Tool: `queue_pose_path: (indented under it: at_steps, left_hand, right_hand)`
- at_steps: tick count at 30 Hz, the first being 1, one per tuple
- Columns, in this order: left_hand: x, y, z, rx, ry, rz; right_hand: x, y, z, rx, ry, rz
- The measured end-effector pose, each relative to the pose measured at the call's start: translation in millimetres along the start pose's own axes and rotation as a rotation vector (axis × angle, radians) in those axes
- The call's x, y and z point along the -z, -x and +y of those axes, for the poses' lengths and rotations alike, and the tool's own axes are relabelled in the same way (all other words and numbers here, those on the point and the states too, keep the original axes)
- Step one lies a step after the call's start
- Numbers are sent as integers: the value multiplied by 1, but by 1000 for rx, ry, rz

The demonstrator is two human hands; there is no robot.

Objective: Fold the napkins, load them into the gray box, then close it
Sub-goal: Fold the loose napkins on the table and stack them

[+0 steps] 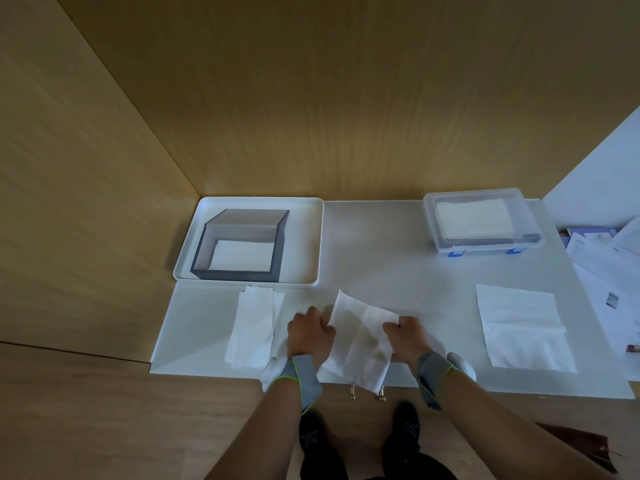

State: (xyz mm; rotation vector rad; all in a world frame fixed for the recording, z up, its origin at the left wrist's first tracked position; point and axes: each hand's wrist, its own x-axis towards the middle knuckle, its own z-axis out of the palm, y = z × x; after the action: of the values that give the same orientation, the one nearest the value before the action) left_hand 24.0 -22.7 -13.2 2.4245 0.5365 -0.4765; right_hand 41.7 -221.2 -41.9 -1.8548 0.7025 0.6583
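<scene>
Both hands pinch one napkin (358, 336) lifted off the surface (398, 258): the left hand (310, 336) grips its left edge, the right hand (408, 337) its right edge, fingers curled tight, the sheet's long axis running from 11 to 5 o'clock. The gray box (242, 247), lid up (one folded napkin inside, perhaps more), sits in a white tray (313, 237) at 10 o'clock, nearer the left hand. A folded napkin (252, 327) lies at 9 o'clock, an unfolded napkin (523, 327) at 3, and a clear lidded bin (483, 221) of spares at 1.
</scene>
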Motion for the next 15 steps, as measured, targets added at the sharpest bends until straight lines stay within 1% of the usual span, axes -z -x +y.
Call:
queue_pose_path:
  at_steps: [4, 9, 15]
  left_hand:
    - [7, 16, 9, -59, 125, 3]
    - [-1, 36, 22, -193, 67, 16]
    - [-15, 51, 31, -262, 77, -3]
  right_hand:
    - [1, 31, -24, 2, -28, -27]
    - [-7, 37, -30, -60, -175, -92]
    - [-12, 43, -30, -112, -312, -170]
